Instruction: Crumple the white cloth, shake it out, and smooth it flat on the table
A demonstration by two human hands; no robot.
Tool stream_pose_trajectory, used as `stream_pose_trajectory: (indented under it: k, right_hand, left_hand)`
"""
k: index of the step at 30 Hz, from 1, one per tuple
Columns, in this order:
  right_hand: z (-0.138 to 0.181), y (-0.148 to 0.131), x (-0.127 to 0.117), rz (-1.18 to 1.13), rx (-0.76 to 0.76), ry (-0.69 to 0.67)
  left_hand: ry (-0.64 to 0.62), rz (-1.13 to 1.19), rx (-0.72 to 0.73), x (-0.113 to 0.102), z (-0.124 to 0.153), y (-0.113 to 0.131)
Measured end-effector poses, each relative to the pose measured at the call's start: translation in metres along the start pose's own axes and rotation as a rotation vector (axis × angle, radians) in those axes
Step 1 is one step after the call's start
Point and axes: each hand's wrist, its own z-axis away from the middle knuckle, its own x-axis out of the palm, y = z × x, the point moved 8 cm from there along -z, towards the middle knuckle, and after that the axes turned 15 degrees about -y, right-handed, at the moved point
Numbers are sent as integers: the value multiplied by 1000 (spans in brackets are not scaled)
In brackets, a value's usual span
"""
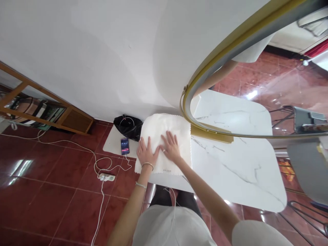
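Note:
A white cloth (176, 123) with a scalloped edge lies spread over the left end of a white marble-patterned table (230, 171). Small dark print shows near its front edge. My left hand (147, 152) rests flat on the cloth's left side, fingers spread. On the middle of the cloth lies my right hand (171, 147), palm down with its fingers apart. The two hands nearly meet at the left thumb. Neither one grips anything.
Left of the cloth are a black bag (128, 126) and a phone (125, 146) with a cable. A round gold-framed mirror (212, 71) rises at the right. A power strip (106, 177) lies on the red tiled floor, and a grey chair (307, 167) stands right.

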Motion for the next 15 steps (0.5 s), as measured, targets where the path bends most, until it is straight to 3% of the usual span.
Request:
stream_pose_trajectory:
  k: [3, 6, 11, 15]
  right_hand:
    - [64, -34, 14, 24, -97, -61]
    - [117, -43, 21, 30, -91, -108]
    - [166, -19, 21, 19, -33, -139]
    - [183, 8, 15, -30, 4, -181]
  left_hand:
    - [22, -24, -13, 2, 31, -5]
    - [9, -53, 37, 11, 61, 2]
    - [-54, -32, 128, 40, 99, 33]
    - [-59, 84, 140, 49, 98, 58]
